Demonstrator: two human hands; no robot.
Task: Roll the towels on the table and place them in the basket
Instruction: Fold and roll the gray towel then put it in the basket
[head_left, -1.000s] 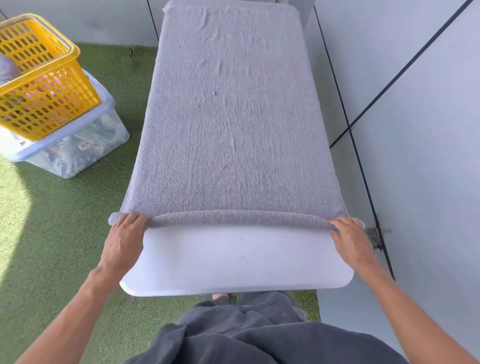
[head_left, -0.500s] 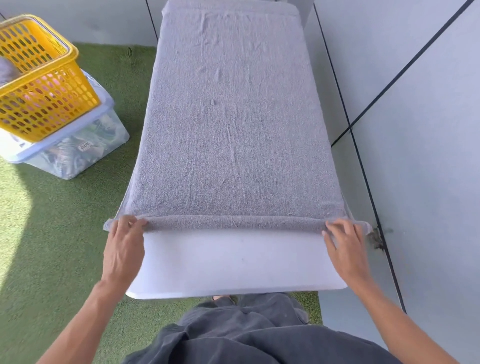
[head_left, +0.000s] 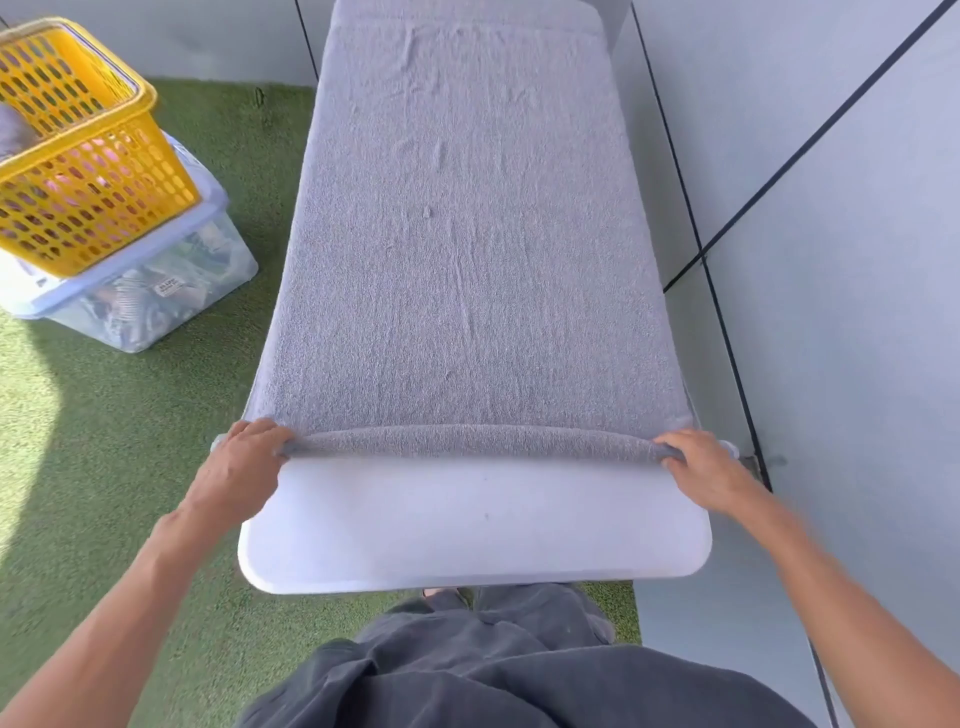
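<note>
A long grey towel (head_left: 467, 234) lies flat along the white table (head_left: 467, 530), reaching its far end. The towel's near edge is turned into a thin roll (head_left: 478, 441) across the table's width. My left hand (head_left: 241, 467) grips the roll's left end with curled fingers. My right hand (head_left: 704, 465) grips the right end the same way. The yellow basket (head_left: 78, 150) stands at the far left, with a grey towel partly visible inside it.
The basket sits on a clear lidded storage box (head_left: 150, 291) on green artificial turf (head_left: 104, 467). Grey wall panels (head_left: 831, 260) run close along the table's right side. My dark-trousered legs stand at the table's near edge.
Both hands have rolled the towel's near edge a little further away from me, and the roll is slightly thicker. My fingers have curled over its ends.
</note>
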